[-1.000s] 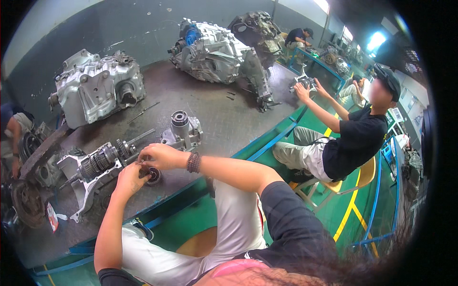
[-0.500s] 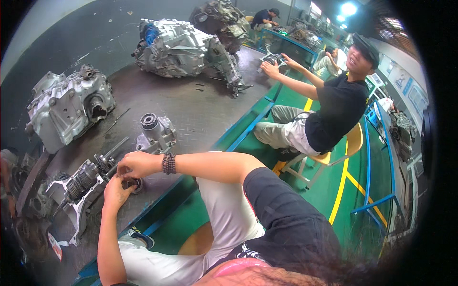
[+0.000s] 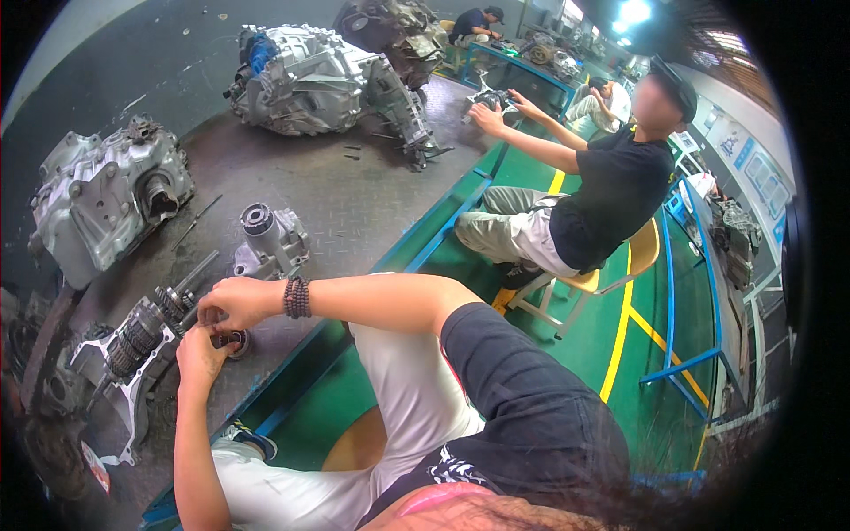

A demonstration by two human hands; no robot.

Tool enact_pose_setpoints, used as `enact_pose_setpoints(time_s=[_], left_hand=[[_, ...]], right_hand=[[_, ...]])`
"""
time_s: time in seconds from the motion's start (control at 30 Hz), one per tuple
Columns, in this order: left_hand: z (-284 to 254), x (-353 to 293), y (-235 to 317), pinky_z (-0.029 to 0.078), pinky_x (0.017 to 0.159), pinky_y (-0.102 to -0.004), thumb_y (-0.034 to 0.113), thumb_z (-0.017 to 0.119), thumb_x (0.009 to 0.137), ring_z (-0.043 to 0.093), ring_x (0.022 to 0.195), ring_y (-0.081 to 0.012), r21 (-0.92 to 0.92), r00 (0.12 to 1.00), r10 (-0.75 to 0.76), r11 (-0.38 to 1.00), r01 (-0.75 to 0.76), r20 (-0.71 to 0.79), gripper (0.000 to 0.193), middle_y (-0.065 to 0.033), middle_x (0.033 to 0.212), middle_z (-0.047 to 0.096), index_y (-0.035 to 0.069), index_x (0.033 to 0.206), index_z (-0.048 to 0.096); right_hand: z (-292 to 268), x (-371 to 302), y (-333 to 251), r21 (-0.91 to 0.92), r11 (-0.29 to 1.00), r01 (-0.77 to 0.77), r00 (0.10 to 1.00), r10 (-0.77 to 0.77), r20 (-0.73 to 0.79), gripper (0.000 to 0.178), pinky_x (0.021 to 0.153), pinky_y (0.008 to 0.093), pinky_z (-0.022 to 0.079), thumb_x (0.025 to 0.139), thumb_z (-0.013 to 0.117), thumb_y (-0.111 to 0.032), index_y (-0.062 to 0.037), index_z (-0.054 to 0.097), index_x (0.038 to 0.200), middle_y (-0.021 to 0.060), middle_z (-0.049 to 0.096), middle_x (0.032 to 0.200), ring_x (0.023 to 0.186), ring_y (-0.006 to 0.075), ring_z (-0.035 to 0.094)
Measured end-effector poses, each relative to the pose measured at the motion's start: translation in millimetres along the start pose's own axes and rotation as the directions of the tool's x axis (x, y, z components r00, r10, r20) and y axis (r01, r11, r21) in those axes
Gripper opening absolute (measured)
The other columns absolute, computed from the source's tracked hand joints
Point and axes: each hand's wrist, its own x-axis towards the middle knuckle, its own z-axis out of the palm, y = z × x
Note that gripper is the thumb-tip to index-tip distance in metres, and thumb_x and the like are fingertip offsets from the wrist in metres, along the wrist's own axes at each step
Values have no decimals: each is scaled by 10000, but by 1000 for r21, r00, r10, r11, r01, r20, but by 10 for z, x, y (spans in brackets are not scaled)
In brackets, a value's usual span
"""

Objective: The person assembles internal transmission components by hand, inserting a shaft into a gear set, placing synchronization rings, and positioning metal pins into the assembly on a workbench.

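Observation:
Above the near edge of the metal bench, my left hand (image 3: 202, 356) and my right hand (image 3: 241, 301) meet with bent fingers. Whatever lies between the fingertips is hidden by the hands. A round bearing-like metal part (image 3: 235, 343) shows just beside my left thumb. To the left, a gear shaft assembly (image 3: 133, 350) with stacked gears rests in a pale metal housing (image 3: 137, 416); its near end reaches toward my fingers. Beyond my right hand stands a silver casting (image 3: 270, 243) with a round ribbed top. A beaded bracelet (image 3: 297, 298) circles my right wrist.
A gearbox case (image 3: 111, 199) sits at the bench's left, a thin rod (image 3: 199, 219) beside it. Larger transmission housings (image 3: 305, 80) stand farther back. A seated co-worker (image 3: 611, 195) handles a metal part (image 3: 487, 102) at the right. The bench has a blue frame (image 3: 354, 301).
My view has shifted slightly, so the scene sits a little farther left. My hands stay together in the same place by the gear shaft. The co-worker's head has turned a little.

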Motion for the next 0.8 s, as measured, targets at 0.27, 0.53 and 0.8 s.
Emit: enact_pose_setpoints(time_s=[0.27, 0.53, 0.8], left_hand=[[72, 33, -47, 561, 809, -435, 285, 917, 697, 734, 948, -318, 59, 993, 100, 994, -96, -68, 312, -123, 1032, 759, 164, 975, 841], [168, 131, -104, 580, 776, -434, 322, 928, 689, 749, 868, -310, 128, 994, 74, 990, -63, -84, 266, -118, 923, 779, 154, 875, 840], [48, 48, 14, 581, 833, -452, 316, 922, 703, 742, 955, -328, -9, 1000, 28, 1000, -28, -10, 377, -147, 959, 776, 83, 971, 796]], right_hand=[[-46, -16, -39, -11, 999, -31, 999, 31, -17, 327, 832, 436, 574, 822, 777, -214, -65, 725, 1108, 114, 779, 921, 911, 312, 738], [-21, 42, -19, -23, 998, -56, 998, 56, 4, 367, 829, 439, 570, 797, 787, -222, -78, 723, 1128, 121, 775, 924, 898, 324, 729], [-77, -9, -60, -76, 991, -106, 994, 109, 31, 332, 933, 436, 532, 848, 764, -225, -115, 710, 1157, 60, 768, 974, 1026, 300, 676]])
